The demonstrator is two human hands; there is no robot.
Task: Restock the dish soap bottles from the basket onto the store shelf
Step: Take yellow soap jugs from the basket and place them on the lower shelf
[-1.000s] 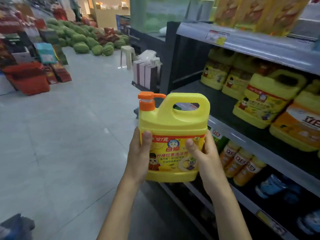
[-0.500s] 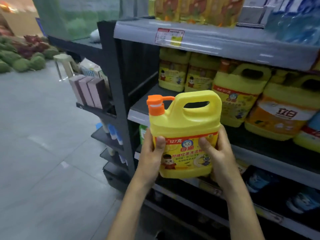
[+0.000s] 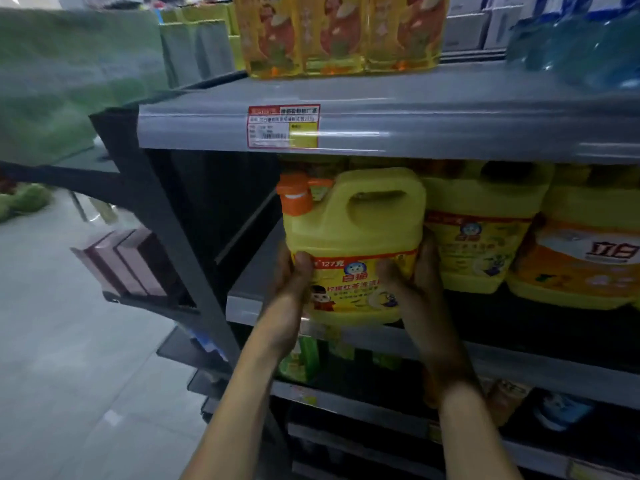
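A yellow dish soap bottle (image 3: 353,237) with an orange pump cap and a moulded handle is upright at the front left of the grey store shelf (image 3: 242,299). My left hand (image 3: 291,292) grips its left side, thumb on the label. My right hand (image 3: 415,289) grips its right side. The bottle's base is level with the shelf's front edge; whether it rests on the shelf cannot be told. To its right stand another yellow bottle (image 3: 485,230) of the same kind and a yellow-orange bottle (image 3: 588,251). The basket is out of view.
The shelf above (image 3: 450,126) hangs low over the bottles and carries a price tag (image 3: 282,126), with yellow refill pouches (image 3: 339,32) on top. Left of the held bottle the shelf is dark and bare. Lower shelves hold small bottles. The tiled aisle floor (image 3: 69,341) lies to the left.
Both hands have carried the bottle up and forward from the aisle to the shelf's front edge, beside the yellow bottles. The view has turned right and closer to the shelves.
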